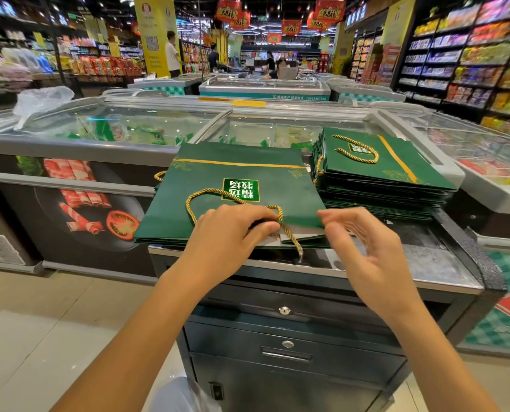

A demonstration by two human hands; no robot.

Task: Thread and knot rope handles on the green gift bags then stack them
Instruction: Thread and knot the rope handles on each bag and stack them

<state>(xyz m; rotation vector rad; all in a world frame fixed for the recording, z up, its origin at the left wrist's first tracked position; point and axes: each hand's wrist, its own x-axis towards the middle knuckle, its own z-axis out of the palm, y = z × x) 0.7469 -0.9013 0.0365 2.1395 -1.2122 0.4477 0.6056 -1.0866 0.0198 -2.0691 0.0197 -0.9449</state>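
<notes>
Centrally, a green gift bag [233, 173] is laid flat on the bench [426, 263], atop a low pile of others. Its gold rope handle [187, 205] is pinched at the near edge by the left hand [230, 230]. The right hand [363, 242] is held just beside, fingers loosely spread, gripping nothing. A taller stack of handled bags [396, 168] is set at the far right.

Setting: supermarket. Indicated by glass-lidded chest freezers [123, 126], aisle shelves [471, 55] stocked with packaged goods, red banners [291, 26] hung overhead, and shoppers [173, 55] seen between displays.
</notes>
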